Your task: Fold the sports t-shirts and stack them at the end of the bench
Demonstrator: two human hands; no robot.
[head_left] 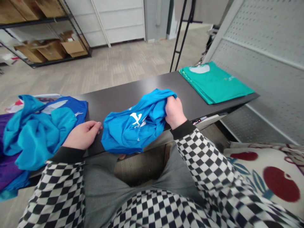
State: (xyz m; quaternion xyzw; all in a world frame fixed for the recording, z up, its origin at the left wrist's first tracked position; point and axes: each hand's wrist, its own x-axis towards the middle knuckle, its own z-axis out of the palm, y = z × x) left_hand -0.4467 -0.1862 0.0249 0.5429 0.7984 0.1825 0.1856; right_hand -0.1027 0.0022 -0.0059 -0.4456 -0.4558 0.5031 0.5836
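A bright blue printed shirt (pixel 135 129) lies bunched on the dark table in front of me, with white lettering on its upper side. My right hand (pixel 175 110) grips its far right end, fingers wrapped into the raised cloth. Just off the shirt's left edge, my left hand (pixel 83 134) rests low over the table with fingers curled together and nothing visible in them. Close behind that hand is a loose heap of teal cloth (pixel 40 133), lying with darker blue and purple garments.
A neat stack of folded green shirts (pixel 218 82) sits at the table's (pixel 133 88) right end. A grey perforated panel (pixel 266 41) stands to the right, beside a patterned fabric (pixel 268 171). Cardboard boxes (pixel 51 49) fill a black shelf at the back left.
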